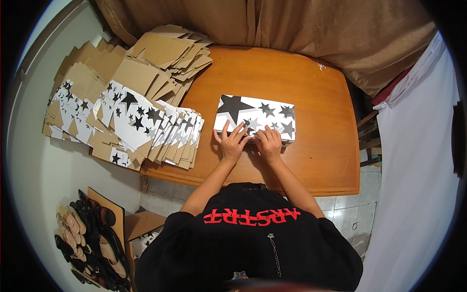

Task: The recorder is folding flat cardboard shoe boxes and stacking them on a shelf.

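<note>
A white cardboard box (267, 124) printed with black and grey stars lies on the table, closed on top, its long side toward me. My left hand (231, 145) grips the near edge left of the middle, fingers spaced over the top. Beside it, my right hand (269, 144) has its fingers bent and drawn together over the same edge, right of the middle. The two hands nearly meet there. The near side of the box is mostly hidden under my hands.
Flattened star-printed boxes (138, 117) lie in a large overlapping pile on the left of the wooden table (316, 146). Brown curtains (311, 24) hang behind it, and a white cloth (413, 146) on the right. Sandals (107, 248) and an open carton (143, 224) stand at lower left.
</note>
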Action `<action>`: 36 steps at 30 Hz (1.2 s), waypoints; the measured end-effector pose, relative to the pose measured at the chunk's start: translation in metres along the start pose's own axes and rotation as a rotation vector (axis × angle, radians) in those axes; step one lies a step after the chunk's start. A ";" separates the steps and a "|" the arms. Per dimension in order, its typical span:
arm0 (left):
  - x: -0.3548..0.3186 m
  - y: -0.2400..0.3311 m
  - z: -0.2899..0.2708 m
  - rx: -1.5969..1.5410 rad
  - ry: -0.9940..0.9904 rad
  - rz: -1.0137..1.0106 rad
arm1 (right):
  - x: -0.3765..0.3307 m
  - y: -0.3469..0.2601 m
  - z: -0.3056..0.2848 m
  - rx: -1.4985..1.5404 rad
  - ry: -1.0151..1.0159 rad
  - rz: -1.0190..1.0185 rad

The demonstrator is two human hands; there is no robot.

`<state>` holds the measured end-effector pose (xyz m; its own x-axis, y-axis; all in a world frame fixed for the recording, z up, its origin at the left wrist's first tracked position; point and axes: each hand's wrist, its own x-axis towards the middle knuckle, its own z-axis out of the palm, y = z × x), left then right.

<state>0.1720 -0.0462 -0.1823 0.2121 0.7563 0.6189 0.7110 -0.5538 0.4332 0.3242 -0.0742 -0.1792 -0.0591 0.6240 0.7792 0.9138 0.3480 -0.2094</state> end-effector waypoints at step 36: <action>-0.073 0.000 -0.054 -0.666 -0.426 -0.832 | -0.072 0.004 -0.029 1.138 -0.613 0.931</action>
<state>0.1201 -0.1195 -0.1922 0.1428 0.9606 -0.2385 0.2683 0.1944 0.9435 0.3444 -0.1382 -0.2191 -0.0784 0.9850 -0.1538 -0.0250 -0.1561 -0.9874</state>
